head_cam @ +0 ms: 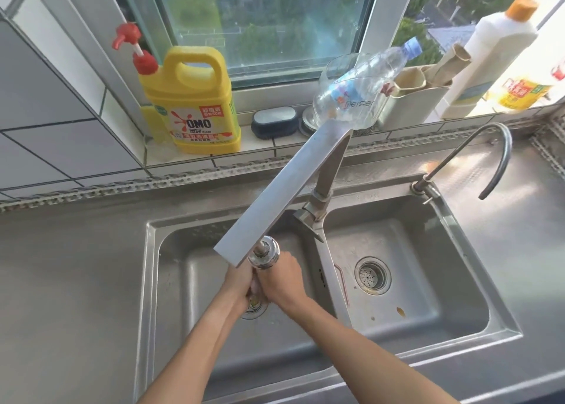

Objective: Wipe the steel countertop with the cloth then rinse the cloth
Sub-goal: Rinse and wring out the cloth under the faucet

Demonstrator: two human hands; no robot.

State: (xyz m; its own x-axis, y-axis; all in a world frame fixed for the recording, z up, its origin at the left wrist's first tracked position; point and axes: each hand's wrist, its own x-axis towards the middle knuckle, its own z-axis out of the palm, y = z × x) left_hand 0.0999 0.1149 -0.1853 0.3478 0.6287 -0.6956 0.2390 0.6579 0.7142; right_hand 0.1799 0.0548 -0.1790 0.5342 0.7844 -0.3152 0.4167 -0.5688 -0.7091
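We identify a home kitchen. A double-bowl steel sink [324, 281] with a swivel tap [284, 195] fills the centre of the frame, set in a steel countertop [70, 281]. At upper left, a yellow detergent jug [195, 101] stands on the tiled windowsill [275, 142].

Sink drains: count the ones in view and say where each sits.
2. One drain lies open in the right basin; the other drain sits in the left basin, partly hidden under the hands.
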